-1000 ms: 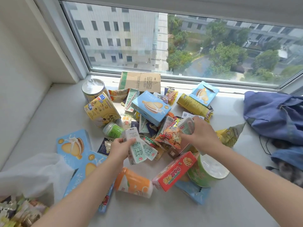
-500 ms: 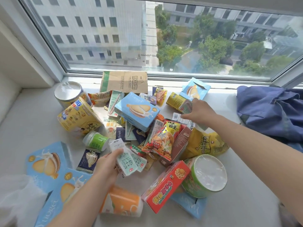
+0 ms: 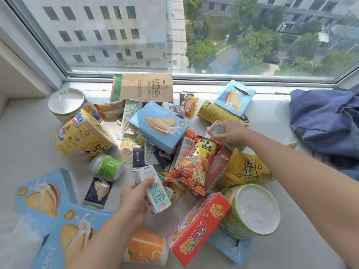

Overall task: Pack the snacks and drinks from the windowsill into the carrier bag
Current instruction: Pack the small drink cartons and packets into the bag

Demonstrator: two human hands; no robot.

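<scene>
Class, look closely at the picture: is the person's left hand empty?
No, the left hand has its fingers and thumb curled round a milk carton.

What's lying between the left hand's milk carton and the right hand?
In the head view, a red snack bag lies between the milk carton in the left hand and the right hand, which grips a small carton.

The white windowsill (image 3: pixel 310 230) is strewn with snack boxes (image 3: pixel 44 195). A blue cloth (image 3: pixel 320 121) is laid at its right end.
</scene>
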